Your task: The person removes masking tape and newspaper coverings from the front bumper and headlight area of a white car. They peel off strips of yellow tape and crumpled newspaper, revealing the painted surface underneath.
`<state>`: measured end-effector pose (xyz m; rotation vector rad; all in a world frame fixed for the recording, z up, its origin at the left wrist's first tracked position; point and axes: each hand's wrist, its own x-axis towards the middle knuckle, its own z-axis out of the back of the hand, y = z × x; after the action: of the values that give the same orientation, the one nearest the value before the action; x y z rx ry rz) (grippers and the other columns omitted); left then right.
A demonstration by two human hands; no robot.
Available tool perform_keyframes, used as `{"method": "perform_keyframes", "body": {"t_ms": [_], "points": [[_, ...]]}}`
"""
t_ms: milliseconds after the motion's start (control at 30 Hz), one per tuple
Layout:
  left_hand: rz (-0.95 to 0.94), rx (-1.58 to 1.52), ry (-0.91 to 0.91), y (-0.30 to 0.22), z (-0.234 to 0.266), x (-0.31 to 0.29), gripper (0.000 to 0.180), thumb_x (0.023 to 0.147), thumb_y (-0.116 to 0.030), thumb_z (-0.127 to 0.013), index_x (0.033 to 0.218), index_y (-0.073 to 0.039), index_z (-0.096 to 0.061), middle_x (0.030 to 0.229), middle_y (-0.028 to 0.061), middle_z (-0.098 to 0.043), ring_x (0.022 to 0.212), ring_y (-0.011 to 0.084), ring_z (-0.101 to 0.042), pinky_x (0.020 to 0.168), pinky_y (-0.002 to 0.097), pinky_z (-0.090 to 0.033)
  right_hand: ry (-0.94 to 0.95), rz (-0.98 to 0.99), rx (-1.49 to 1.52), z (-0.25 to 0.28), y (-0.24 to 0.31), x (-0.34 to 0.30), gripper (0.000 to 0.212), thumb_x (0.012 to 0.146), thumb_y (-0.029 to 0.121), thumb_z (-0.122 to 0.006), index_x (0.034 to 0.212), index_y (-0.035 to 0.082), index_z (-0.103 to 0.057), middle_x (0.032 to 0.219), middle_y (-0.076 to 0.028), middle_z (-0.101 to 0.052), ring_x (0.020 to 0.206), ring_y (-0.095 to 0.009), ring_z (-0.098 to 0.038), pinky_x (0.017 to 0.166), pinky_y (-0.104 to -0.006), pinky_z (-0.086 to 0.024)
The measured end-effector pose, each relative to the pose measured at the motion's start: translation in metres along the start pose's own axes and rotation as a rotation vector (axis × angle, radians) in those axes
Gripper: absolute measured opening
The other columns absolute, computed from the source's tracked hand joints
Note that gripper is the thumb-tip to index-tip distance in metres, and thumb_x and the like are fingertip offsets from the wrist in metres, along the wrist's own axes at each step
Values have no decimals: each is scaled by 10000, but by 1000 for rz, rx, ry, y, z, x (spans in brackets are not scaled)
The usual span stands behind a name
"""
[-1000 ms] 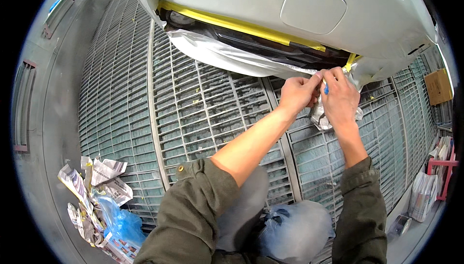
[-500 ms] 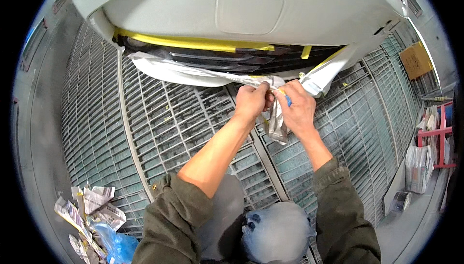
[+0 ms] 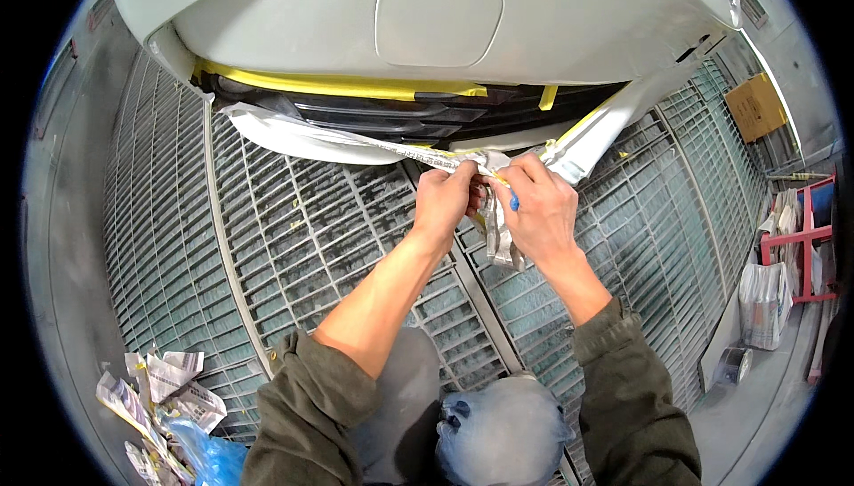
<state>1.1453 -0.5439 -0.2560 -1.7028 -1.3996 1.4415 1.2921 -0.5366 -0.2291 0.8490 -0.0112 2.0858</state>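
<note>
A light grey car bumper (image 3: 294,19) fills the top of the view, with a dark grille (image 3: 356,112) below it. Yellow masking tape (image 3: 338,86) runs along the grille's upper edge. A narrow folded strip of newspaper (image 3: 418,152) lies along the lower edge, its loose end hanging between my hands. My left hand (image 3: 440,206) is closed, pinching that newspaper between thumb and fingers. Right beside it, my right hand (image 3: 544,206) is closed around a small blue-and-yellow object (image 3: 513,200), mostly covered by the fingers; its kind cannot be made out. Its fingertips meet the paper strip.
Metal floor grating (image 3: 285,246) spreads beneath the bumper. Crumpled newspaper (image 3: 178,379) and a blue plastic bag (image 3: 209,455) lie at lower left. At right are a cardboard box (image 3: 756,108), a red rack (image 3: 806,246) with newspapers, and a tape roll (image 3: 734,366).
The view has shifted slightly, so the bumper sits a little further left. Both hands remain at the paper strip; its hanging end has moved and shows less between them.
</note>
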Motion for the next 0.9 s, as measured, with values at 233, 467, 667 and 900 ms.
{"method": "perform_keyframes", "body": {"t_ms": [233,467,667,900], "points": [[72,-130,-151,-9,2,1,273,893,-195,-584,763,40,-631,647,86,-635,505,136,-582,469,274,-470,52,-60,31,5,6,2,117,809,155,-699,813,67,-622,838,-49,-574,733,-276,-617,623,-384,-487],[92,-175,-205,-9,-2,4,146,918,-67,-575,880,72,-603,741,112,-642,568,137,-593,491,234,-486,8,-218,508,-24,-23,-14,95,883,112,-651,908,21,-659,862,-69,-634,727,-154,-621,670,-275,-477],[40,-167,-175,-11,0,-5,155,925,-58,-569,913,97,-568,785,131,-623,591,151,-598,526,256,-516,-15,-756,857,3,-60,-61,234,908,102,-621,1106,-12,-668,962,-47,-687,831,-89,-589,771,-259,-473],[83,-54,-159,-5,25,-6,169,905,-62,-559,901,99,-611,758,115,-640,561,140,-593,493,255,-490,300,-262,47,44,-71,-81,326,762,130,-728,1086,120,-697,925,-122,-658,801,-300,-636,729,-378,-503]]}}
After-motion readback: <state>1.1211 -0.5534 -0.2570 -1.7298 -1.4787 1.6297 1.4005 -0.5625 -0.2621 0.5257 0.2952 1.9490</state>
